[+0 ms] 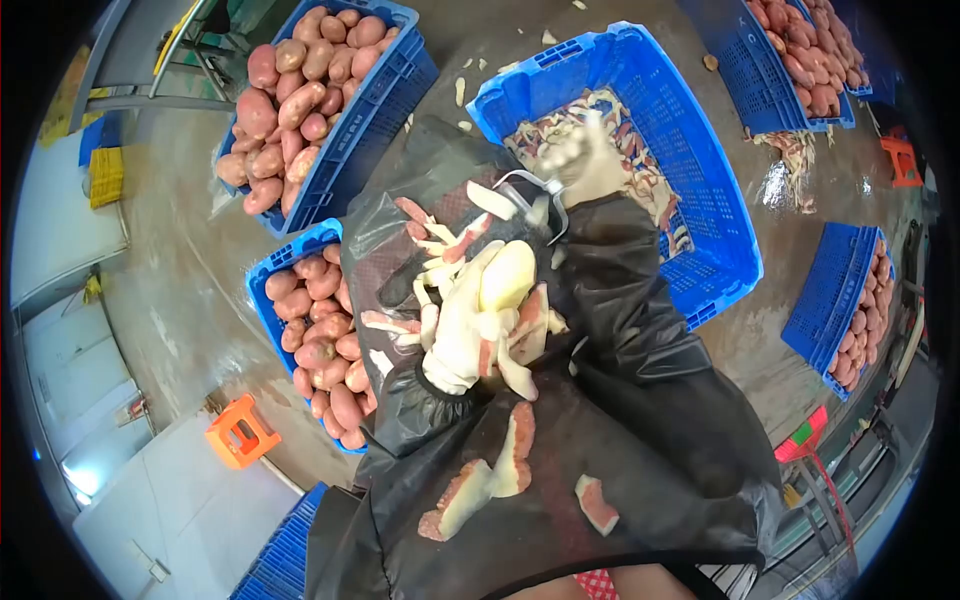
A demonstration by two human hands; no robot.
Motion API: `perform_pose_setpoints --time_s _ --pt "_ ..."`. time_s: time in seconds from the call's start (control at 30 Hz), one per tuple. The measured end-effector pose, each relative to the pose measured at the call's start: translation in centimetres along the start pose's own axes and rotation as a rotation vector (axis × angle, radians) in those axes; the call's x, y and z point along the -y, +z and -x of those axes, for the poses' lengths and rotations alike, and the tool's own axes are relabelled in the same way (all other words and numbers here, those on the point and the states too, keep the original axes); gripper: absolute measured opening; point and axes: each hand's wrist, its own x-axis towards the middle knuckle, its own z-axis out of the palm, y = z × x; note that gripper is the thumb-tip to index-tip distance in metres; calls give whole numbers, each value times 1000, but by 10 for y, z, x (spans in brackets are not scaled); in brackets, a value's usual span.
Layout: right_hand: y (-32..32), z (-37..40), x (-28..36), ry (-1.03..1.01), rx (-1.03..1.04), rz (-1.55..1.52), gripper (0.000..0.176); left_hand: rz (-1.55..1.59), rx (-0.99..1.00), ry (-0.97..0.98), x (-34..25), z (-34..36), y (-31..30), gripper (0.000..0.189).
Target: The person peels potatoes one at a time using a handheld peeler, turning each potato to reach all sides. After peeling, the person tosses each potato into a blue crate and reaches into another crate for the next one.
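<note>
A peeled pale potato rests in my left hand, whose gloved fingers are wrapped round it over my lap. My right hand, in a light glove, is smeared by motion near the blue crate of peels. A peeler with a pale curved frame shows just beside that hand; the blur hides how it is held. Red-skinned peels lie around my left hand, and a longer peel is on the dark apron.
Crates of red potatoes stand at the upper left, left of my lap, upper right and right. An orange stool is at the lower left. Peel scraps lie on the wet floor.
</note>
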Motion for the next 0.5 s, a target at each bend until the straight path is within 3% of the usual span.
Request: perform_pose_setpoints --time_s 0.03,0.07,0.1,0.13,0.17,0.2,0.23,0.3,0.33,0.37,0.43,0.47,0.5 --pt "0 -5 10 3 134 -176 39 107 -19 -91 -3 0 -1 64" --pt "-9 15 7 14 352 10 40 104 -12 -80 -1 -9 0 64" --pt "-26 16 -21 306 432 -601 43 332 -30 -116 7 -11 -1 66" --pt "-17 20 -32 153 232 -221 44 561 -52 -158 13 -9 -2 68" --pt "-9 20 -36 2 39 160 45 -133 66 -54 6 -3 -18 70" --pt "-25 -6 -27 -84 -79 109 44 78 118 -86 -3 -8 -15 70" --pt "-16 -11 -17 -311 -148 164 43 291 164 -115 -12 -12 -13 71" --pt "-4 18 3 -23 62 124 44 201 109 -19 -14 -10 -6 72" --pt "-12 22 -23 282 387 -443 46 127 62 61 -14 -10 -3 74" --pt "7 36 -34 64 192 257 47 131 65 52 -14 -10 -3 74" --pt "-23 -7 -26 -41 -59 144 47 -33 63 -17 -18 -17 -9 77" --pt "-22 -15 -17 -239 -177 184 45 -19 82 19 -18 -18 -11 77" --pt "-26 -15 0 -80 -116 -9 43 -21 74 25 -16 -17 -14 77"
